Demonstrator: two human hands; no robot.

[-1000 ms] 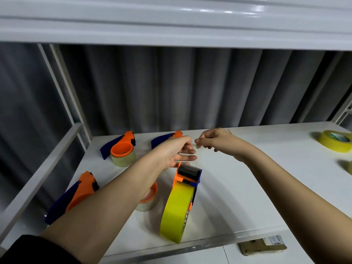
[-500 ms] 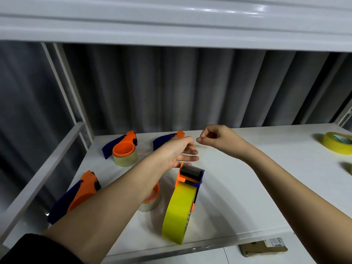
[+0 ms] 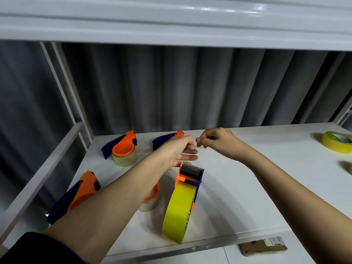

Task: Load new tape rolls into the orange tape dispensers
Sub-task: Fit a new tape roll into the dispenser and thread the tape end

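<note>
The right hand [image 3: 215, 139] pinches a thin, clingy clear tape strip [image 3: 200, 147] beside the loosely open left hand [image 3: 178, 151], best held by its edges above the yellow-roll dispenser [image 3: 190, 174].

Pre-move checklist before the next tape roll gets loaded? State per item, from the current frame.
1. Yellow roll seated in the front dispenser: ok, it stands upright on the white table.
2. Tape end fed over the front dispenser's toothed blade: cannot tell.
3. Right hand free: not ok, its fingertips pinch something small and thin.
4. Left hand free: cannot tell, fingers extended beside that pinch; contact unclear.
5. Spare yellow roll available: ok, lying flat at far right.
6. Other dispensers' state: back-left dispenser holds a pale roll; near-left dispenser partly hidden by the left arm, cannot tell.
</note>
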